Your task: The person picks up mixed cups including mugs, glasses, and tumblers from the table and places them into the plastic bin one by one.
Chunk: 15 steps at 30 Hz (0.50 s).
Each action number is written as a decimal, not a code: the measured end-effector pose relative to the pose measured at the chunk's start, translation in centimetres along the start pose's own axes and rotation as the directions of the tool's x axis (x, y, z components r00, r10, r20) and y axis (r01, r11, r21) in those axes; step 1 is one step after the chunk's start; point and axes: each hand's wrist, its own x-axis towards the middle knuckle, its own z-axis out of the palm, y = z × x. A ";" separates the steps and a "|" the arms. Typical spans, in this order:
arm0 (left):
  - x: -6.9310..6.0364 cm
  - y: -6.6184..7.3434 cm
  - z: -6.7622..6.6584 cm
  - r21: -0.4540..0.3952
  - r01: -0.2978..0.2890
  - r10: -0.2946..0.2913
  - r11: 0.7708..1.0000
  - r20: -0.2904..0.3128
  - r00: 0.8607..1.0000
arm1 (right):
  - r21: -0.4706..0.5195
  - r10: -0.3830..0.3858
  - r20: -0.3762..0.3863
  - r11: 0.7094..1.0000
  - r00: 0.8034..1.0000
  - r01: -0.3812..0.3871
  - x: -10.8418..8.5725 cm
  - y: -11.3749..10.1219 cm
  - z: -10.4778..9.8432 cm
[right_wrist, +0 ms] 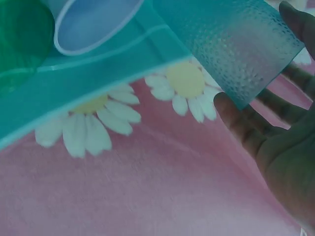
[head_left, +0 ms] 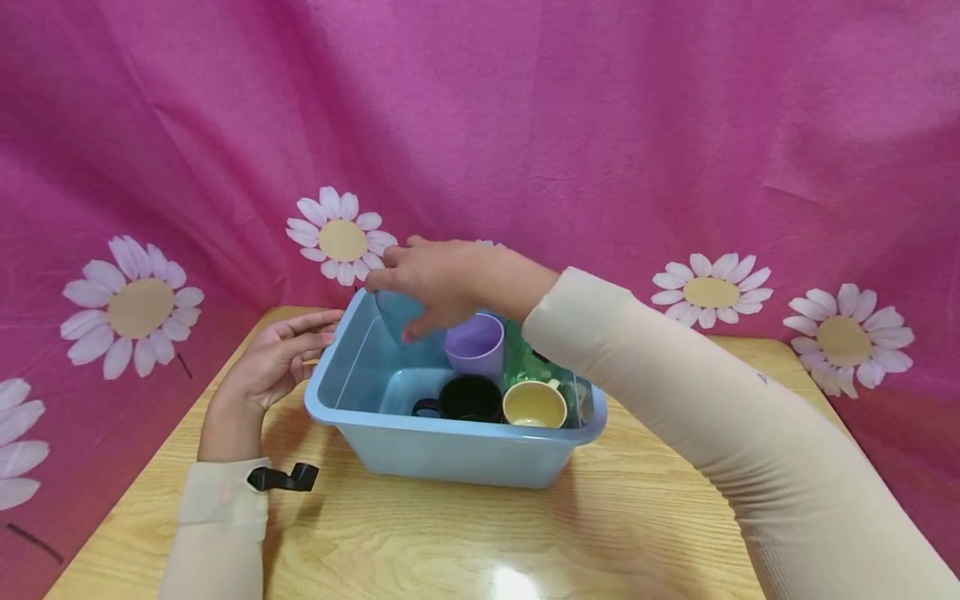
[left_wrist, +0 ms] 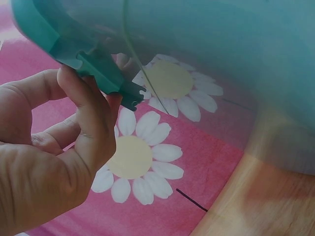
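My right hand [head_left: 442, 279] reaches over the back left of a light blue plastic basin [head_left: 457, 454]. It holds a clear bluish tumbler [right_wrist: 241, 49] with a bumpy surface by its rim, thumb on one side and fingers on the other. The tumbler is inside the basin's left part; the head view does not show its base. My left hand [head_left: 273, 358] is at the basin's left side, its fingers touching the rim from outside. Inside the basin are a purple cup [head_left: 476, 346], a black mug [head_left: 468, 398], a yellow mug [head_left: 535, 404] and green see-through drinkware [head_left: 517, 354].
The basin stands on a wooden table [head_left: 450, 542]. Behind and beside it hangs a pink cloth [head_left: 600, 125] printed with white daisies. A black strap mount [head_left: 285, 477] is on the left wrist. At the basin's right end, another clear item [head_left: 583, 400] is partly hidden by the right sleeve.
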 end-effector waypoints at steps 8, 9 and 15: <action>0.5 0.2 0.1 0.026 0.010 -0.010 1.000 -0.019 1.000 | -0.007 -0.005 0.075 1.000 0.997 0.006 1.5 -0.5 2.6; 0.5 0.2 0.0 0.026 0.012 -0.012 1.000 -0.021 1.000 | -0.007 -0.018 0.084 1.000 0.996 0.019 1.7 -0.6 2.8; 0.3 0.1 -0.2 0.033 0.027 -0.025 0.999 -0.045 0.999 | -0.050 -0.107 0.114 0.992 0.988 0.114 2.4 -1.6 4.4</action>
